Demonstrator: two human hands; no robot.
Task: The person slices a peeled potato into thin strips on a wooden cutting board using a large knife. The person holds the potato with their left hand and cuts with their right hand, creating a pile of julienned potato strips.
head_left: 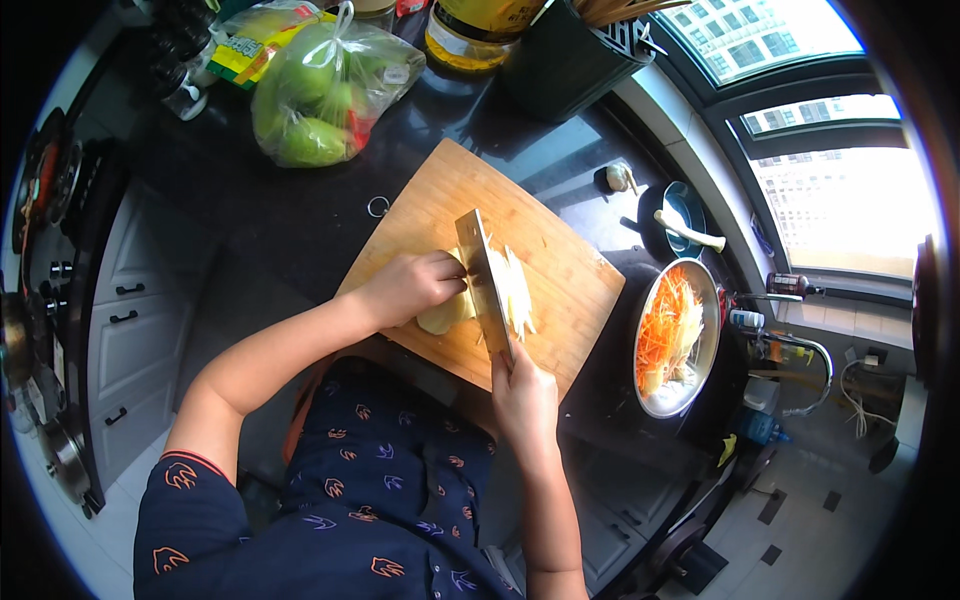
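Note:
A wooden cutting board [575, 270] lies at an angle on the dark counter. My right hand [527, 400] is closed around the handle of a kitchen knife [484, 283], whose broad blade stands on edge over the board. With fingers curled, my left hand [412, 288] presses down on pale yellow potato slices [440, 318], its fingertips close to the blade's left face. Thin potato shreds [517, 292] lie along the blade's right side. The blade hides the cutting edge and part of the potato.
Right of the board stands a metal bowl [716, 318] of orange and pale shreds. Beyond it are a teal dish [684, 212] with a white-handled tool across it and a garlic bulb [621, 178]. A plastic bag of green produce [318, 95] and a dark utensil holder [565, 65] stand at the back.

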